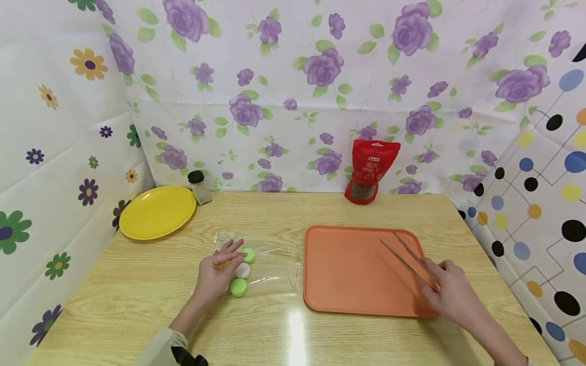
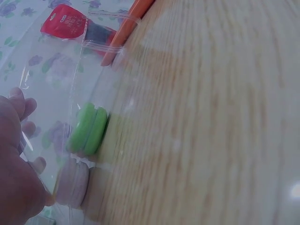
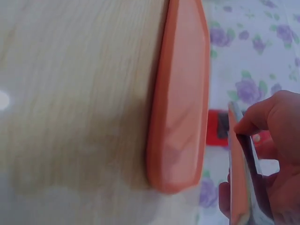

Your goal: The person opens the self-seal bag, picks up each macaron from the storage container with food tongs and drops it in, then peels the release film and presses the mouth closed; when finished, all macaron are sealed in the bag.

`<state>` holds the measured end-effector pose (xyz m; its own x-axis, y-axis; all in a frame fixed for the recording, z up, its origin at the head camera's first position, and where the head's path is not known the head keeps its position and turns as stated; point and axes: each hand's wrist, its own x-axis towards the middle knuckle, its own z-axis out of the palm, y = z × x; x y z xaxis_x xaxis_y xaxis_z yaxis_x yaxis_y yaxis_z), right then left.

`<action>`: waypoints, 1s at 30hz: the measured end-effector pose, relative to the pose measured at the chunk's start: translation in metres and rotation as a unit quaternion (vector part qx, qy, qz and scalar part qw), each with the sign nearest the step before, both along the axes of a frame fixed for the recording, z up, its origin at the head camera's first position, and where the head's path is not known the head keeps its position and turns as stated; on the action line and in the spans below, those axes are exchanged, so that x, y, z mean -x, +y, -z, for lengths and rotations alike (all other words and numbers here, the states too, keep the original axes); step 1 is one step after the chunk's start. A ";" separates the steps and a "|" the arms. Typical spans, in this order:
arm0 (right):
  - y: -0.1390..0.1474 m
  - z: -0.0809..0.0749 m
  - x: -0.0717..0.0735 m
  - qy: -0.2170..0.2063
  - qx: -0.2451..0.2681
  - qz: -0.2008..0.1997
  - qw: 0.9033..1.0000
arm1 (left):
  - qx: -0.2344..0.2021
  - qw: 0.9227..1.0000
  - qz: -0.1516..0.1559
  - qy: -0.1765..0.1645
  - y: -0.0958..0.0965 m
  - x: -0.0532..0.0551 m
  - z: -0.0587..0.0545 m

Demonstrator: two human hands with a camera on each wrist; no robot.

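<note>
My left hand (image 1: 217,270) pinches the film of a clear plastic bag (image 1: 279,264) lying on the table, thumb and forefinger together. In the bag are two green macarons (image 1: 238,287), a white macaron (image 1: 242,271) and something yellow (image 1: 223,265) partly hidden by the fingers. The left wrist view shows a green macaron (image 2: 88,130) on its edge under the film, beside a pale one (image 2: 72,183). My right hand (image 1: 453,292) grips metal tongs (image 3: 239,178), their two arms slightly spread over the right part of the orange tray (image 1: 357,269), with nothing between the tips.
A yellow plate (image 1: 157,212) lies at the back left, beside a small glass jar (image 1: 201,193) with a black lid. At the back right a red pouch (image 1: 373,165) stands against the flowered cloth (image 1: 284,132). Patterned cloth hangs on both sides too.
</note>
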<state>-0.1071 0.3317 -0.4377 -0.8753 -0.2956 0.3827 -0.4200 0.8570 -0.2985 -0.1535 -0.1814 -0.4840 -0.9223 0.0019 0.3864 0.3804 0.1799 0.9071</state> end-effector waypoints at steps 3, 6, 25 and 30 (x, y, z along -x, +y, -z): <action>0.008 0.001 -0.005 -0.018 0.003 0.046 0.999 | 0.000 1.000 0.001 -0.001 -0.001 0.000 0.001; 0.017 0.004 -0.008 -0.044 0.002 0.094 0.995 | -0.002 1.000 0.000 -0.001 -0.001 -0.001 0.001; 0.057 0.034 -0.012 0.019 -0.008 0.159 0.987 | 0.004 1.000 -0.011 -0.001 -0.002 0.000 0.001; 0.060 0.042 -0.011 0.013 -0.001 0.167 0.986 | 0.005 1.000 -0.009 0.003 -0.002 -0.001 0.000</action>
<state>-0.0965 0.3914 -0.4795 -0.9141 0.0070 0.4053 -0.1209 0.9497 -0.2890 -0.1528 -0.1832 -0.4835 -0.9202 -0.0105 0.3912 0.3818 0.1951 0.9034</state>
